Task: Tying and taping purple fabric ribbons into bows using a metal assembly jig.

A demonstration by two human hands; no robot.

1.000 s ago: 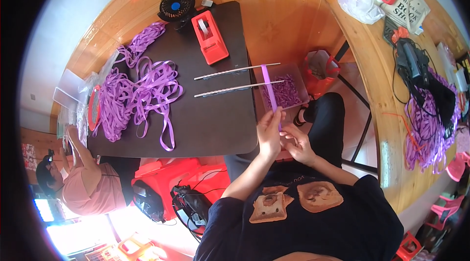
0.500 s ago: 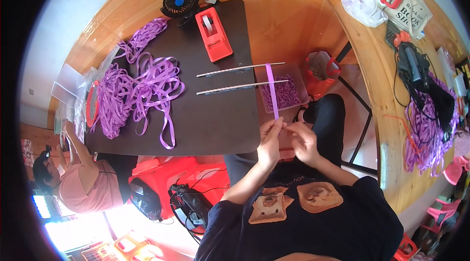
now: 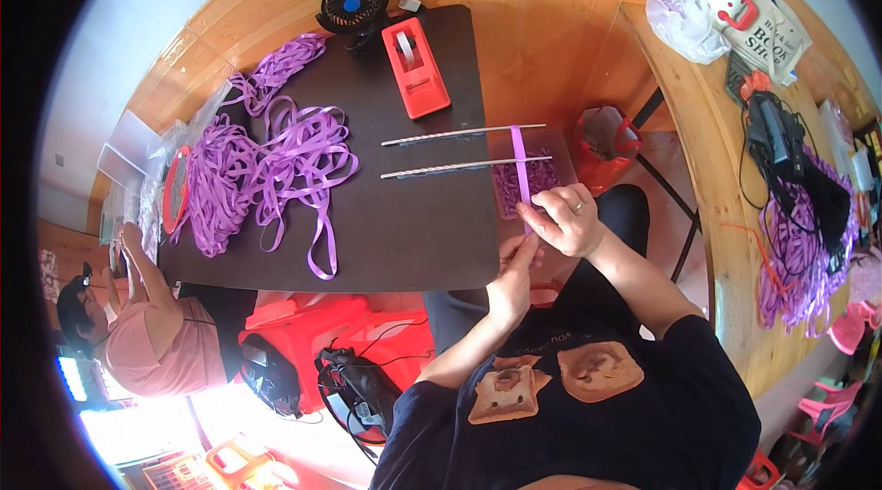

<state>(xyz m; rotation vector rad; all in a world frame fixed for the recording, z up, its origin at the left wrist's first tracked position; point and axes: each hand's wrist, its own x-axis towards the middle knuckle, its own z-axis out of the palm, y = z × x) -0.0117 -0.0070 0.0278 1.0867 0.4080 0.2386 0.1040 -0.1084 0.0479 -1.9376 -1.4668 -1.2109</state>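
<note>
A purple ribbon runs from two thin metal rods down to my hands, just off the right edge of the dark table. The far rod and the near rod lie roughly parallel and stick out past that edge. My left hand pinches the ribbon's lower part, its fingertips partly hidden. Above it, my right hand, wearing a ring, has thumb and fingers closed on the ribbon below the near rod. Beneath the rods, a clear bin holds many short purple ribbon pieces.
Long loose purple ribbon heaps on the dark table's left side. A red tape dispenser and a black fan stand at the back. A red bag sits beside a wooden table. Another person works at left.
My right hand has moved up and taken hold of the ribbon below the near rod. The left hand has shifted slightly lower, still pinching it. The whole view has shifted a little.
</note>
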